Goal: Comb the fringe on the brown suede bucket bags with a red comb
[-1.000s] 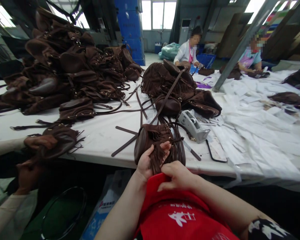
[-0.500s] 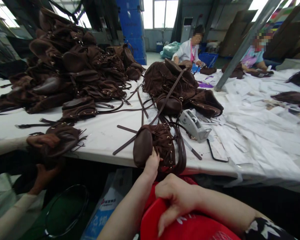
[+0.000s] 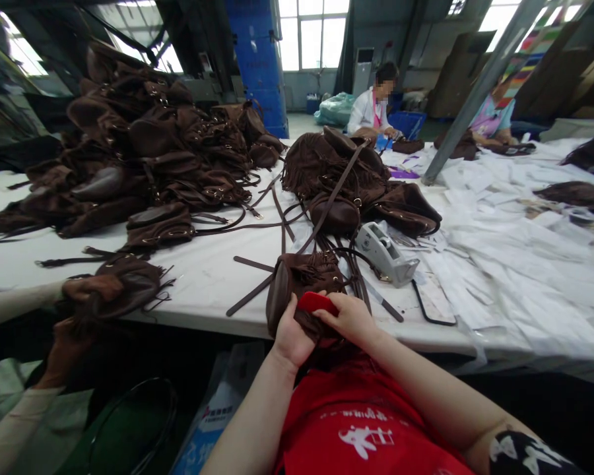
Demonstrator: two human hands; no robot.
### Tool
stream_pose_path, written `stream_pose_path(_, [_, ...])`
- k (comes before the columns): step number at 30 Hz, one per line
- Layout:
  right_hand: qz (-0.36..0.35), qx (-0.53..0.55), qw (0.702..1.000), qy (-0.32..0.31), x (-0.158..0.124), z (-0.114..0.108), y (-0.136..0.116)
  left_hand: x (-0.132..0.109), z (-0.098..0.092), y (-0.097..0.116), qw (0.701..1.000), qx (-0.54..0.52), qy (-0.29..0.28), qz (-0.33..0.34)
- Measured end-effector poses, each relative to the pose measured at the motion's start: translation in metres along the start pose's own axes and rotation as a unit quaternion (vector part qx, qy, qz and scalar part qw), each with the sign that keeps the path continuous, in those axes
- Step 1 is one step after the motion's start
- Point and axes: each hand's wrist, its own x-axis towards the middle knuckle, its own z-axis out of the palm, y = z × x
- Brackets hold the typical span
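Bringing both hands together at the brown bag [image 3: 304, 269], and here's the change: the right hand [image 3: 349, 316], down by the apron [image 3: 321, 409] with red cloth half a second ago, is up at the bag, pinching a red piece [image 3: 317, 303] between thumb and fingers. So both hands now meet at one spot, as I judge it from my distant seat. The left hand [image 3: 296, 336] is palm-up, thumb by the bag; its fingers are partly hidden, so I can't tell whether it grasps anything. The bag? Lying on its side at the near edge of the worktop [image 3: 205, 280], smooth round end to the left, just beyond the left hand. The red piece shows in front of it; whether they touch, I can't tell.
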Motion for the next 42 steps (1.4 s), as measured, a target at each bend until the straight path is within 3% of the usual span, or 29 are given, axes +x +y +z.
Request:
stream_pose_path(4, [-0.042,0.033,0.998,-0.023,-0.010,0.002,0.004,0.000,-0.001,0.005,0.999,0.007,-0.035,-0.036])
stream_pose_path(9, [-0.085,0.040,0.992,-0.088,-0.015,0.004,0.006,0.001,-0.001,0.007,0.997,0.022,-0.066,-0.027])
stream_pose_path(15, [-0.234,0.051,0.955,-0.174,-0.042,0.000,-0.013,0.003,-0.006,0.008,0.999,0.032,-0.035,0.006])
stream_pose_path(17, [-0.263,0.072,0.947,-0.173,-0.044,-0.005,-0.016,0.003,-0.008,0.008,0.999,0.034,-0.026,0.009])
stream_pose_path(19, [-0.206,0.087,0.969,-0.110,-0.037,-0.010,-0.013,0.003,-0.009,0.007,0.999,0.040,-0.023,-0.004])
stream_pose_path(22, [-0.029,0.075,0.997,0.018,-0.015,-0.013,-0.004,0.002,-0.009,0.005,0.999,0.038,-0.021,-0.023])
stream_pose_path(25, [0.038,0.067,0.996,0.053,-0.003,-0.009,-0.001,0.000,-0.006,0.003,0.999,0.029,-0.026,-0.011])
stream_pose_path(31, [-0.053,0.043,0.998,-0.001,-0.011,0.003,-0.010,-0.003,-0.001,0.003,0.996,0.043,-0.075,-0.016])
stream_pose_path(36, [-0.129,0.012,0.989,-0.075,-0.016,-0.009,-0.010,-0.001,-0.002,0.006,0.994,0.060,-0.086,-0.012])
stream_pose_path(42, [-0.223,0.105,0.952,-0.179,-0.039,-0.024,-0.012,0.000,-0.008,0.008,0.993,0.063,-0.097,-0.015])
